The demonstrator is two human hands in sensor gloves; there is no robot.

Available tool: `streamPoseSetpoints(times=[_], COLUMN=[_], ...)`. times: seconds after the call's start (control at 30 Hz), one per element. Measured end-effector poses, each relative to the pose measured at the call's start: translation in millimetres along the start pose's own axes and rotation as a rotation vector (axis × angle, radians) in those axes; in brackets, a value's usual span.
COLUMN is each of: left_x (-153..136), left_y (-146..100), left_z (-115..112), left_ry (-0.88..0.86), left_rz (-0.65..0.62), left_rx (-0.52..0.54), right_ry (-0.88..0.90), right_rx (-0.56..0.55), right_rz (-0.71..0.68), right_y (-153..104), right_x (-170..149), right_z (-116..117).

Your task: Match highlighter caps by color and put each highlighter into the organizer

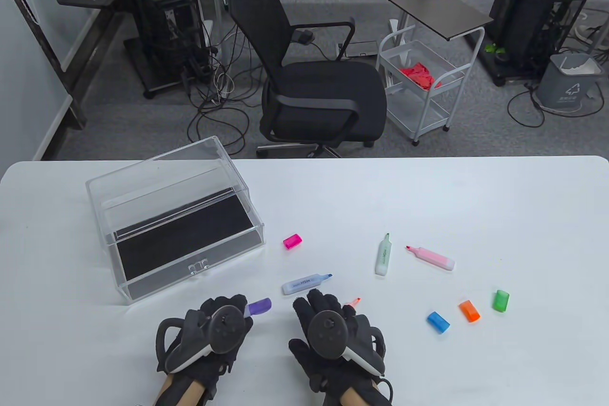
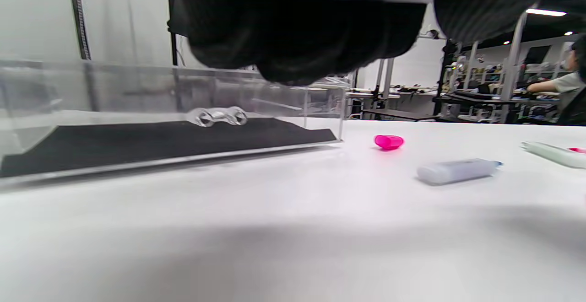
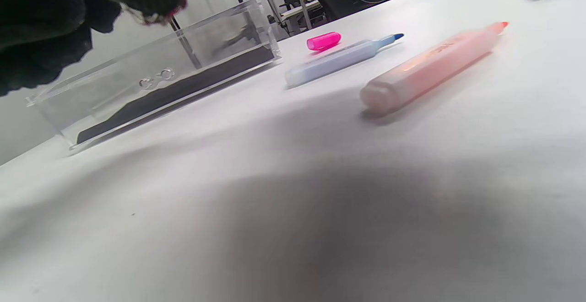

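Purple highlighter [image 1: 259, 306] in L hand [image 1: 209, 334] grip; R hand [image 1: 333, 334] empty.

From above, the left hand [image 1: 209, 330] covers all but the capped purple end of the purple highlighter [image 1: 258, 306], so its grip cannot be read. The right hand [image 1: 333, 334] hides the orange highlighter [image 1: 353, 302] save for its tip. In the left wrist view, the green highlighter [image 2: 554, 153] is cut off by the right edge.
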State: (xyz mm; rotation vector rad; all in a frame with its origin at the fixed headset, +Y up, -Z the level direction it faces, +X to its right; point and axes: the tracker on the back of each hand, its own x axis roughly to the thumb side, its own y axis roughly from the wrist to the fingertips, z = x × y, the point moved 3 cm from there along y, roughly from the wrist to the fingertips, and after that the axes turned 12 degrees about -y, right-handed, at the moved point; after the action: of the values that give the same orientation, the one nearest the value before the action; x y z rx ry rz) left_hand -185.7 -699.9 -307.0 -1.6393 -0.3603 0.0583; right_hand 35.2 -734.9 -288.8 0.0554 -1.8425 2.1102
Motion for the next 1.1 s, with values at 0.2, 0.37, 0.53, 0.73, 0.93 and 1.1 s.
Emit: streamPoseSetpoints(times=[0.2, 0.37, 0.53, 0.73, 0.93, 1.1], left_x=[-40.2, -72.9, -100.4, -125.1, -114.7, -86.2], left_y=[45.9, 81.6, 109.4, 122.3, 112.9, 86.9], left_z=[36.6, 46.5, 42.8, 38.1, 46.5, 52.9], left_ry=[0.048, 0.099, 0.113, 0.020, 0.000, 0.046], left_rz=[0.140, 0.256, 0.352, 0.391, 0.314, 0.241], left_rx=[0.049, 0.012, -0.045, -0.039, -0.005, -0.002], right_ry=[-0.009, 0.008, 0.012, 0.029, 0.017, -0.001], right_rx=[-0.016, -0.018, -0.018, 0.007, 0.012, 0.003], right_rz=[0.021, 0.025, 0.048, 0.078, 0.086, 0.085], right_y=[-4.4, -7.1, -6.4, -3.4, -2.3, -2.4], right_x=[-7.9, -11.1, -17.6, -27.7, -28.1, -26.4], right_z=[-6.0, -8.5, -8.5, -4.6, -3.5, -3.5])
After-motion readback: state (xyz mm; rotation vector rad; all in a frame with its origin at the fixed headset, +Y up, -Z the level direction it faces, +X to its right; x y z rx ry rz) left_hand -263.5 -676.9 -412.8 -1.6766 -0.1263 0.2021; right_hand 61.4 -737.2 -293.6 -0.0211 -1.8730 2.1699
